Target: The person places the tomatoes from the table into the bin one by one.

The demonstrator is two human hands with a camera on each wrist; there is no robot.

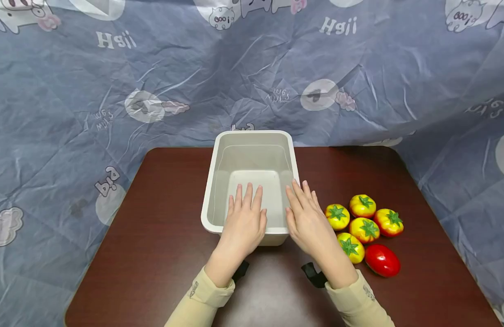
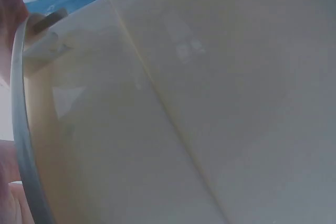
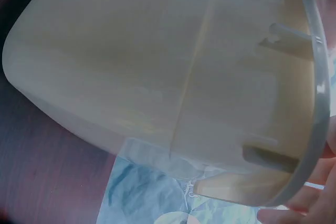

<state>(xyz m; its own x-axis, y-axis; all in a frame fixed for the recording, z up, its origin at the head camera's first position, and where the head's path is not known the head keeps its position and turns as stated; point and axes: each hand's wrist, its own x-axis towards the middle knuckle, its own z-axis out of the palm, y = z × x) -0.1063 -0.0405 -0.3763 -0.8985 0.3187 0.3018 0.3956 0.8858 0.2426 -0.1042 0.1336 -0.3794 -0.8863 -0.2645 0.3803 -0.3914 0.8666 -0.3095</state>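
As the rectangular off-white plastic bin (image 1: 253,156) stands on the red-brown worktop (image 1: 153,227), my left hand (image 1: 244,222) and right hand (image 1: 311,225) extend straight-fingered over its near rim, gripping nothing; it looks light, stiff, slick, best held by opposite rims.

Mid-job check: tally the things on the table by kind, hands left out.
Yellow to red fruits with green leafy tops: 5
Plain red fruit, no leaf showing: 1
Light grey bin: 1
Total: 7
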